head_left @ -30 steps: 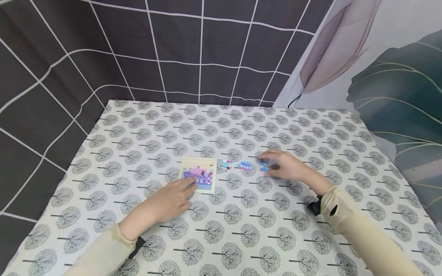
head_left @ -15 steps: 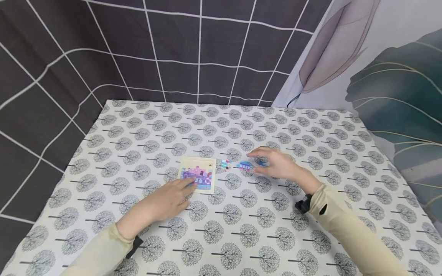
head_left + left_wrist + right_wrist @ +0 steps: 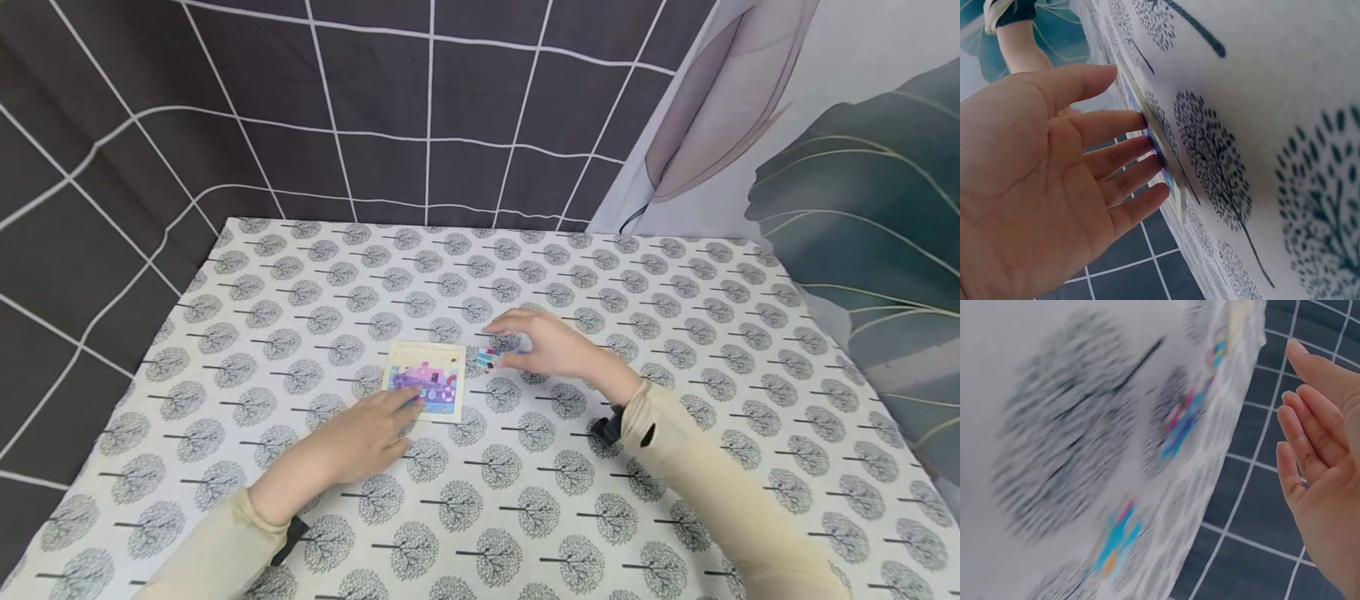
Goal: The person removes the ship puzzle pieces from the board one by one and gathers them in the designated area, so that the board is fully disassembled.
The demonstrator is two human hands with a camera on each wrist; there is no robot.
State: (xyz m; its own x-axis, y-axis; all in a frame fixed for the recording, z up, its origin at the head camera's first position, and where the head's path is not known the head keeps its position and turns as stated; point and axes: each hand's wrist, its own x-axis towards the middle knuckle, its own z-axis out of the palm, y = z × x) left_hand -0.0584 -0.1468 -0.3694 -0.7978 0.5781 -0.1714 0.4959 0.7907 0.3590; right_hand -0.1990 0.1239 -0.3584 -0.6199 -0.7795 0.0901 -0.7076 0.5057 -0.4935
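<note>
A square jigsaw puzzle in a pale frame [image 3: 406,353], with a pink and purple picture over its lower part, lies mid-table in the head view. My left hand [image 3: 366,438] rests its extended fingertips on the near left of the picture; the left wrist view has the fingers [image 3: 1124,150] at the frame's edge. Right of the frame lies a small blue and white puzzle piece [image 3: 487,359]. Over it comes my right hand [image 3: 551,343], fingers spread and nothing held. In the right wrist view a blue and pink piece [image 3: 1180,431] and another blue piece [image 3: 1116,540] lie on the cloth, blurred; the hand hides them in the head view.
A white cloth printed with grey trees [image 3: 465,517] covers the table. Behind it and at the left hangs a dark curtain with white grid lines [image 3: 375,108]. A curtain with large leaves [image 3: 862,192] hangs at the right.
My right hand has moved left over the row of loose pieces, from the rightmost to the one nearest the frame. My left hand has stayed on the puzzle.
</note>
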